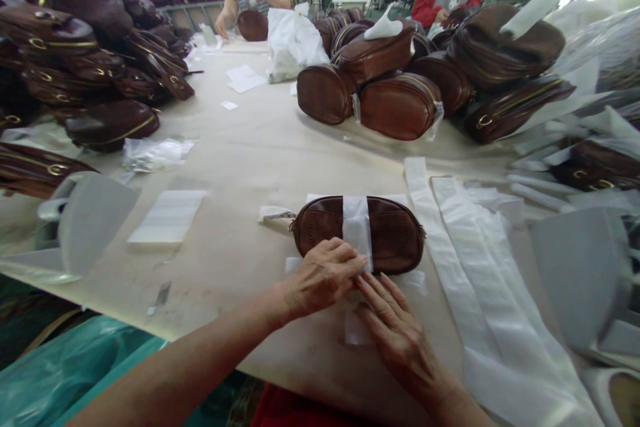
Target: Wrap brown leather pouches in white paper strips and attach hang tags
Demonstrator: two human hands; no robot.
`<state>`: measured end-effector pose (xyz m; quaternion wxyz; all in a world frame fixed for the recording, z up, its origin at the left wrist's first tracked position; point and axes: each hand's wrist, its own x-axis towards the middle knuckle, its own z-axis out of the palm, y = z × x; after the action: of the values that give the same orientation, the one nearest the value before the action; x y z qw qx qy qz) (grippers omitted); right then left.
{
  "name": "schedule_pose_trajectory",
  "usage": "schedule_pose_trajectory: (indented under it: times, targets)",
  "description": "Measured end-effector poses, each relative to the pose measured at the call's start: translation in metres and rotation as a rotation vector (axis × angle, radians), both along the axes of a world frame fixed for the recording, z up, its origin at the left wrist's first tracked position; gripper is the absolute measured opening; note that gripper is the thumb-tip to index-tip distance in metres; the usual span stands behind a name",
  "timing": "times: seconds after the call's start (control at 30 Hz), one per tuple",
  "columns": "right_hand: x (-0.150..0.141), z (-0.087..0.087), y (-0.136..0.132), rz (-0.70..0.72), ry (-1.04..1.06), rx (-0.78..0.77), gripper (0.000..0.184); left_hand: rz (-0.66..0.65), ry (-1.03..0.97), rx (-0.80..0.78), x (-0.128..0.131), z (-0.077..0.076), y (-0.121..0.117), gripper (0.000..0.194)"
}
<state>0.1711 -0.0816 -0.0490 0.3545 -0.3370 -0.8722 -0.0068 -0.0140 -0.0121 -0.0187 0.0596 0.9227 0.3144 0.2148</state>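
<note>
A small oval dark brown leather bag [395, 233] lies on the table in front of me, with a white paper strip [356, 220] running across its middle. My left hand [327, 273] is closed at the bag's near edge, its fingers bent together on the strip. Just right of it, my right hand [395, 327] has its fingers stretched out, the tips touching the strip where it meets that edge. The strip's near end shows below the fingers. A white-wrapped pull tab [276, 213] sticks out from the bag's left end. Both thumbs are mostly hidden.
Long white paper strips [480, 267] lie at my right, beside a grey tape dispenser [580, 273]. Another grey dispenser [95, 227] and a stack of white sheets [167, 215] are left. Brown bags pile up at far left [75, 60] and ahead right [400, 107]. Co-workers stand across the table.
</note>
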Motion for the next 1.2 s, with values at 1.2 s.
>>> schedule_pose_trajectory:
  times: [1.2]
  targets:
    - [0.004, 0.05, 0.098, 0.164, 0.055, -0.329, 0.023, -0.145, -0.146, 0.079, -0.011, -0.014, -0.003, 0.043]
